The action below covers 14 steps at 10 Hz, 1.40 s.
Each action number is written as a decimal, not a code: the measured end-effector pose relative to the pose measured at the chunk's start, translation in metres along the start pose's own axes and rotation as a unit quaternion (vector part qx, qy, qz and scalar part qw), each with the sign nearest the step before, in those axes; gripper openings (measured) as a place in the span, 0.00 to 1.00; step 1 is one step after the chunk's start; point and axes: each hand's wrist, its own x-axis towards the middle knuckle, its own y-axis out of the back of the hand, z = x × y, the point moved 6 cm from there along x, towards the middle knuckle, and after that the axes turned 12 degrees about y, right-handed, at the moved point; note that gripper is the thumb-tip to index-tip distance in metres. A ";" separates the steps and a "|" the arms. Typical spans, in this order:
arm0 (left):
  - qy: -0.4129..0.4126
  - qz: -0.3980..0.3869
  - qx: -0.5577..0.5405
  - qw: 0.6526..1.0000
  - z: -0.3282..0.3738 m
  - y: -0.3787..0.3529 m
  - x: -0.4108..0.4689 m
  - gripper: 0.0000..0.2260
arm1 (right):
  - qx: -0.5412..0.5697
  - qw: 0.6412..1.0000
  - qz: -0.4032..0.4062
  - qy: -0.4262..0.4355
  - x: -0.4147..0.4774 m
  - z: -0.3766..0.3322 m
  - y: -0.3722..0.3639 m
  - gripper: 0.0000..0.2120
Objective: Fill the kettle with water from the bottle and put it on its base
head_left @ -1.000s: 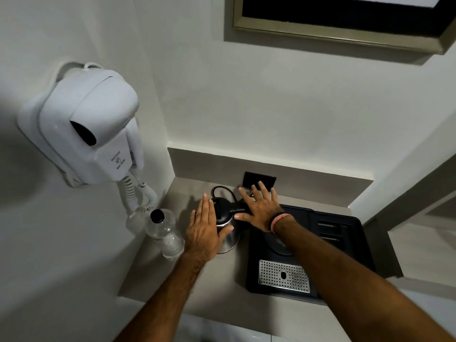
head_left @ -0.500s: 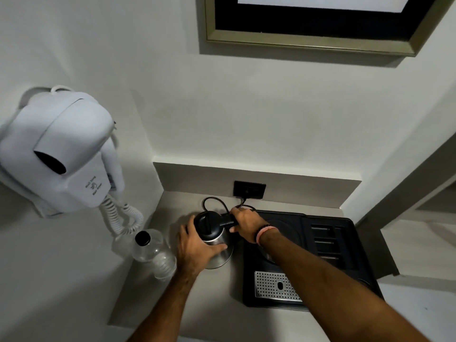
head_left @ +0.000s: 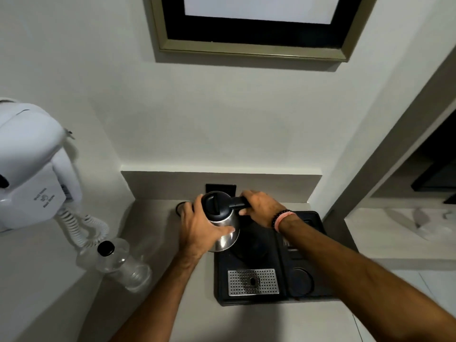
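Note:
The steel kettle (head_left: 225, 239) with a black lid is shut and tilted slightly, held above the counter at the tray's left edge. My left hand (head_left: 199, 230) wraps the kettle's body from the left. My right hand (head_left: 259, 208) grips its black handle from the right. A dark round piece (head_left: 180, 208), partly hidden behind my left hand, lies on the counter near the back wall. The clear water bottle (head_left: 123, 264) with a black cap stands at the counter's left, apart from both hands.
A black tray (head_left: 306, 293) with a perforated metal grille (head_left: 253, 282) and round recesses lies on the right of the counter. A white wall hair dryer (head_left: 32, 174) with a coiled cord hangs at left. A black socket (head_left: 220, 187) sits on the back upstand.
My hands went from resting flat on the kettle to gripping its body and handle. The kettle has risen off the counter and shifted right toward the tray.

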 end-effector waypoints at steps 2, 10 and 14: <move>-0.024 -0.082 0.018 0.996 0.047 -0.053 -0.014 0.58 | 0.010 0.997 0.030 -0.066 -0.048 0.056 0.014 0.15; -0.106 -0.036 0.117 0.987 0.062 -0.054 -0.031 0.59 | -0.062 0.984 0.136 -0.101 -0.119 0.076 -0.022 0.35; -0.159 -0.067 0.257 0.951 0.034 -0.057 -0.043 0.55 | -0.155 0.972 0.099 -0.149 -0.123 0.061 -0.024 0.48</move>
